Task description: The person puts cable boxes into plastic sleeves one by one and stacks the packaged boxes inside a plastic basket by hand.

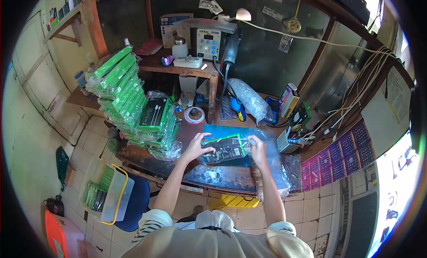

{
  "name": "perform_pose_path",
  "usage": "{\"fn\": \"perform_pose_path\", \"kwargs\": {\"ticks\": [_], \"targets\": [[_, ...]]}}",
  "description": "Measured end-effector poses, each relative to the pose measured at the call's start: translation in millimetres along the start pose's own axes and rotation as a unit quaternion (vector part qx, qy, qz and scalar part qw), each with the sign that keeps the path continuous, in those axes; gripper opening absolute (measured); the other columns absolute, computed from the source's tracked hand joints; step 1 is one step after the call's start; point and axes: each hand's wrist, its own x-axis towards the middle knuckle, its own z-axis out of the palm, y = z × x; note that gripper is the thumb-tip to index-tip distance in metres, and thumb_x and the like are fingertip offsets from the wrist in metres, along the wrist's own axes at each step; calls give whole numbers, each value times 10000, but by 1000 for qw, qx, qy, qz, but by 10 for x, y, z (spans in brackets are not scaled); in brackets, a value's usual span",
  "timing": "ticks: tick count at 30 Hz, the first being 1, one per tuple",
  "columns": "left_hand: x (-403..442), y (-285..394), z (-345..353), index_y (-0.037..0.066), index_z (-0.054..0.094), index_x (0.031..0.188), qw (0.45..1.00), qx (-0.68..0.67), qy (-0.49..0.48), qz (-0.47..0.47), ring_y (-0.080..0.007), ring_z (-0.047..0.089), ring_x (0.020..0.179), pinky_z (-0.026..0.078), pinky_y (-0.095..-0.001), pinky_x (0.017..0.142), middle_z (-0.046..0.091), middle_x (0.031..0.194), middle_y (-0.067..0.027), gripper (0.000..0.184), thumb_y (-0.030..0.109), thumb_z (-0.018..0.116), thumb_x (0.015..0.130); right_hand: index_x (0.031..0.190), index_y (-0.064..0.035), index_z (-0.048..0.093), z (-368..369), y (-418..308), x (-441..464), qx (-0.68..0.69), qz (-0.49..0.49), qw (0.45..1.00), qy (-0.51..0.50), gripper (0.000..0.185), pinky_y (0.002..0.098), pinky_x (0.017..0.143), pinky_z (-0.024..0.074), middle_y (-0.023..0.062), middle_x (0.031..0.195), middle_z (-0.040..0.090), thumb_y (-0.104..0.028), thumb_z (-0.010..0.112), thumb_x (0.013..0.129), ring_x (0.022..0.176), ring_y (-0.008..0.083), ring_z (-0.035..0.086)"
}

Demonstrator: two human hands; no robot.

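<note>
A flat black-and-green box [224, 149] in clear plastic lies on a blue mat [213, 130] on the workbench. My left hand [199, 148] grips its left end, with the thumb at the front and the fingers at the back corner. At the right end my right hand [257, 148] is closed in a pinch on what looks like the clear plastic wrap; a thin pale strip runs from it across the box. The fingertips of that hand are partly hidden. Left of my hands rises a tall stack of similar wrapped green boxes [122, 91], with a lower pile [153, 116] against it.
Behind the mat are a tape roll [194, 115] and a bubble-wrap roll [249, 98]. A soldering station [208, 44] stands on the shelf. To the right are a pen basket [287, 141] and a purple calendar [340, 156]. A clear bin [104, 191] holds green boxes at lower left.
</note>
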Motion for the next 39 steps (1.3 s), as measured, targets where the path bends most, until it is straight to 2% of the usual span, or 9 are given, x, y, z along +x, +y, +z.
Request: {"fn": "perform_pose_path", "kwargs": {"ticks": [6,9,18,20,23,26,29,37,39], "targets": [[40,-40,149,106,417,1232,999,34,-10,28,-317,396,1149,333,-390,971,408,1194,-155,679,256,748,658,913,34,571,-189,-182,105,97,24,994,46,459,279,718,496,102,856,613,197,271,607,842,161,606],[62,1,211,88,344,1287,998,39,-21,34,-303,383,1169,322,-368,987,371,1230,-159,730,236,730,685,921,-2,560,-340,-290,181,154,-19,984,84,250,218,731,473,54,873,596,109,393,772,823,113,571],[195,255,354,95,297,1321,992,80,53,80,-331,319,1214,275,-395,1013,339,1285,-182,727,304,679,739,934,10,544,-749,-825,63,290,-32,931,218,282,298,785,494,73,926,581,131,354,764,876,148,568],[316,508,343,102,194,1374,990,-118,24,71,-310,259,1266,227,-388,1029,256,1369,-171,759,372,608,798,937,12,542,-721,-757,-17,314,-20,921,230,275,291,781,492,75,924,580,124,358,767,861,147,572],[317,943,353,136,11,1399,876,-471,-93,-41,-253,264,1272,249,-354,1006,154,1425,-144,810,466,505,848,946,7,534,-558,-590,-157,351,13,915,199,260,298,796,490,90,939,569,103,391,752,852,173,590],[385,936,590,182,175,1389,922,-376,-84,34,-260,290,1257,302,-373,978,257,1371,-177,657,365,526,866,971,12,549,-298,-488,-282,249,47,950,181,265,271,791,479,80,951,572,110,417,763,879,169,573],[259,1076,661,118,255,1363,877,-466,-94,-63,-226,303,1248,293,-326,989,318,1349,-132,601,271,551,863,1075,22,514,-112,-424,-403,-10,-14,990,140,320,320,905,402,156,1043,539,72,469,763,1015,287,519],[171,746,701,86,388,1294,883,-452,-102,-71,-158,354,1205,344,-286,946,382,1314,-72,464,138,540,859,1247,-9,401,307,-284,-610,-153,-120,981,10,447,386,1022,261,184,1264,374,25,416,802,1223,343,306],[155,606,703,97,391,1287,858,-498,-99,-75,-94,490,990,428,-213,774,485,1188,-46,469,82,545,845,1259,-23,393,286,-369,-660,-120,-76,990,-1,451,373,1033,243,175,1270,369,17,421,810,1232,321,299]]}}
